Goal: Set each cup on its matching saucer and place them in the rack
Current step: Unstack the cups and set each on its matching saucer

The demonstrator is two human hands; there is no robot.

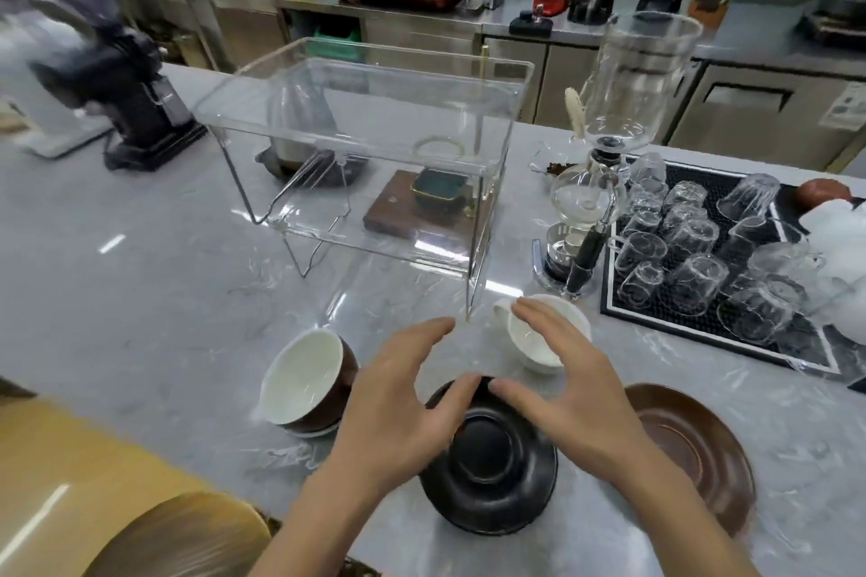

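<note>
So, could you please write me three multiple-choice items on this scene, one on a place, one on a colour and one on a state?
1. Where does the brown saucer lie?
A. right of the black saucer
B. in the rack
C. on the glass mat

2. What colour is the cup beside the right hand?
A. red
B. white
C. black

3. What is the state of the brown cup?
A. upside down
B. standing in the rack
C. tilted, resting on a white saucer

Answers: 1 A, it lies on the counter at the black saucer's right; 2 B, it is white inside and out; 3 C, its mouth leans towards the camera and a white rim shows beneath it.
</note>
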